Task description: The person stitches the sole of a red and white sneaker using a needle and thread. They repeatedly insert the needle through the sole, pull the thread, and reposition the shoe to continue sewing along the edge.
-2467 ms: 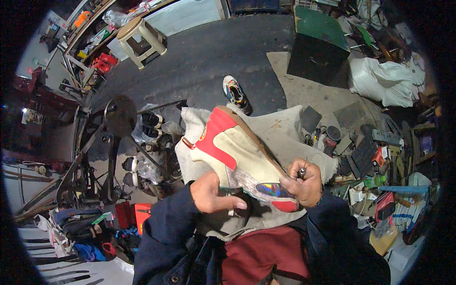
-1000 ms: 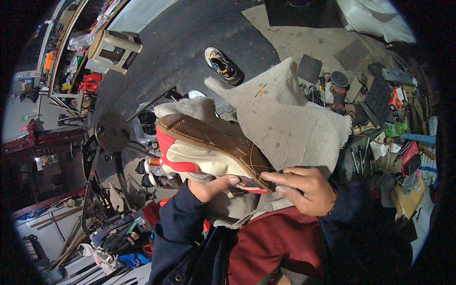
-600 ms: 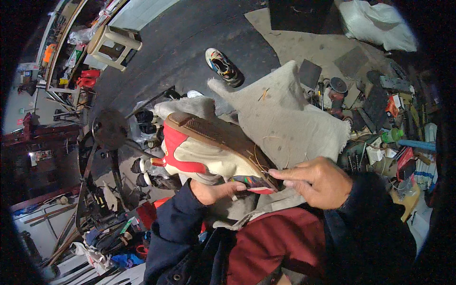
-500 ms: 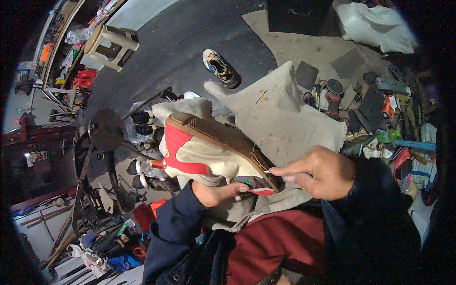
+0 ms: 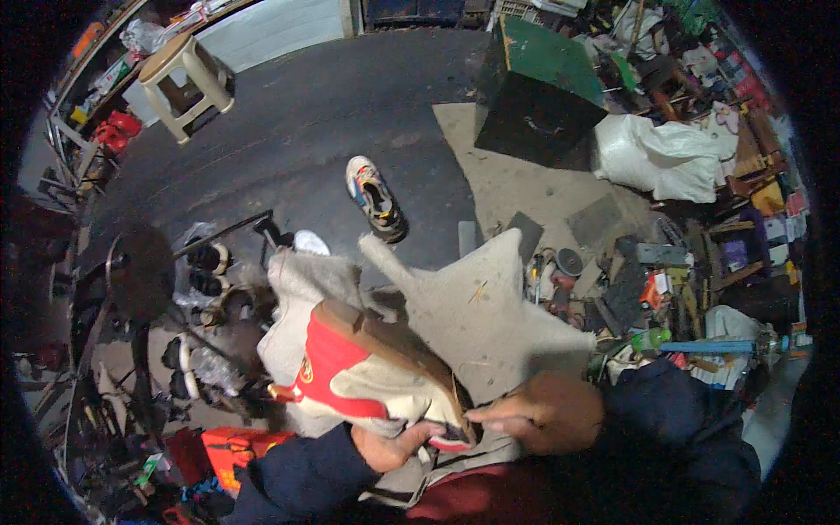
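The red-and-cream shoe (image 5: pixel 363 385) lies sole-up between your hands, above a grey cloth (image 5: pixel 490 315). Your left hand (image 5: pixel 394 446) grips it from beneath; your right hand (image 5: pixel 542 411) pinches its toe end.

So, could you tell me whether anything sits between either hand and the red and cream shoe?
Nothing visible does. The left hand already grips the shoe from below near the toe, and the right hand touches its toe end with its fingertips. The grey cloth lies behind it.
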Demonstrator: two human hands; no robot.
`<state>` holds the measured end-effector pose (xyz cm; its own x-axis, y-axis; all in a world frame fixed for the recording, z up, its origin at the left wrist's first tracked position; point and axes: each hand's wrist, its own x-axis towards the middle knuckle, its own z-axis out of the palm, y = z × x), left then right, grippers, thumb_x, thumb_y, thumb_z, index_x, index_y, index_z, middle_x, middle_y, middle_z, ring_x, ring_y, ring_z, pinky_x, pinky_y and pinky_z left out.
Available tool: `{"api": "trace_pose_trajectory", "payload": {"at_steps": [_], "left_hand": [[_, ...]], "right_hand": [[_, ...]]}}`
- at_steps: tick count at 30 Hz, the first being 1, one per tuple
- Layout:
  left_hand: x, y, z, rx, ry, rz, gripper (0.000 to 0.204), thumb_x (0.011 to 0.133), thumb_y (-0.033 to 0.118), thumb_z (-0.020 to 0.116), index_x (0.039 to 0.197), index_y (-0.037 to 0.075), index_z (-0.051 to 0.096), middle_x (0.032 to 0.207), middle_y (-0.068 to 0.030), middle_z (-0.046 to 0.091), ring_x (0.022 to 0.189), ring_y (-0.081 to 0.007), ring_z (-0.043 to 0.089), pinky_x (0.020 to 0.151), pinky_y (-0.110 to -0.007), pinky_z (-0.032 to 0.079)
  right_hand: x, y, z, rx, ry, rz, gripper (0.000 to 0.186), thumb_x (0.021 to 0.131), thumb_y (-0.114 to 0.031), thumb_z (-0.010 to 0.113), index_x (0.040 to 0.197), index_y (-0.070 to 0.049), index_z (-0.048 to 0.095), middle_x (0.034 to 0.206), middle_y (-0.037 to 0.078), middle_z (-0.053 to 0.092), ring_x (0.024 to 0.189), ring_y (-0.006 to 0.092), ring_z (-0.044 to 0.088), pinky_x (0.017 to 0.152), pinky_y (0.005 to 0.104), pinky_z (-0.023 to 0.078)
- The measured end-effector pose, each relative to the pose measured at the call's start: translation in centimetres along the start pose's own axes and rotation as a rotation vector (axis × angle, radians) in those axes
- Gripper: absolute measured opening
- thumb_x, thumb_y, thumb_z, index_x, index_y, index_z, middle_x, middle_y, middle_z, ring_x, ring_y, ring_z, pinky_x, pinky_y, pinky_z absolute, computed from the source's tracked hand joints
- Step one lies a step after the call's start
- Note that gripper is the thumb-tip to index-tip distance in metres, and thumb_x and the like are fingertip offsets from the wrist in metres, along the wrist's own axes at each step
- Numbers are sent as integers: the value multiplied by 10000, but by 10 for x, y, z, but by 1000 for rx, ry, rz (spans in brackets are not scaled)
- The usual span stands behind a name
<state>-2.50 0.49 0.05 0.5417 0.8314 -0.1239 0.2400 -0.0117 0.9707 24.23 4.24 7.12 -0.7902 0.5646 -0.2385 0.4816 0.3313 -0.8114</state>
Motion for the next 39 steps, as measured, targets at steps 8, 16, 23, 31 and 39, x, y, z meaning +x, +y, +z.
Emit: {"api": "trace_pose_trajectory", "payload": {"at_steps": [8,16,23,31,39], "left_hand": [[5,-14,-8,-165,-32,-35,118,883,109,653,977,44,686,854,-87,661,800,-241,636,741,-357,503],[0,-6,-5,-1,42,20,140,839,39,676,979,35,683,883,-95,678,853,-251,660,801,-366,516],[7,8,-8,-48,-87,-55,190,871,71,676,1057,35,667,978,-70,671,923,-213,639,831,-364,509],[-24,13,-38,-633,-146,-196,611,908,429,699,1298,-27,583,1229,-86,638,1150,-188,572,999,-333,429],[-16,3,-40,-698,-99,-256,374,977,146,525,1263,-82,605,1210,-137,680,1111,-202,645,1014,-327,457]], "right_hand": [[22,-4,13,169,-3,248,314,879,-143,643,1179,-222,691,801,172,686,726,385,677,623,470,517],[26,-14,42,-76,202,318,144,855,-195,680,987,-136,670,743,146,668,701,373,668,610,473,501],[15,14,20,61,113,71,155,894,-180,675,1034,-113,672,796,134,707,697,320,701,609,415,523],[-5,15,-23,364,-172,217,213,913,-151,718,1088,-30,734,830,68,736,697,90,655,657,256,514],[-32,36,-15,581,-149,348,200,947,-209,699,1086,-70,738,751,-3,666,640,40,586,556,228,437]]}}
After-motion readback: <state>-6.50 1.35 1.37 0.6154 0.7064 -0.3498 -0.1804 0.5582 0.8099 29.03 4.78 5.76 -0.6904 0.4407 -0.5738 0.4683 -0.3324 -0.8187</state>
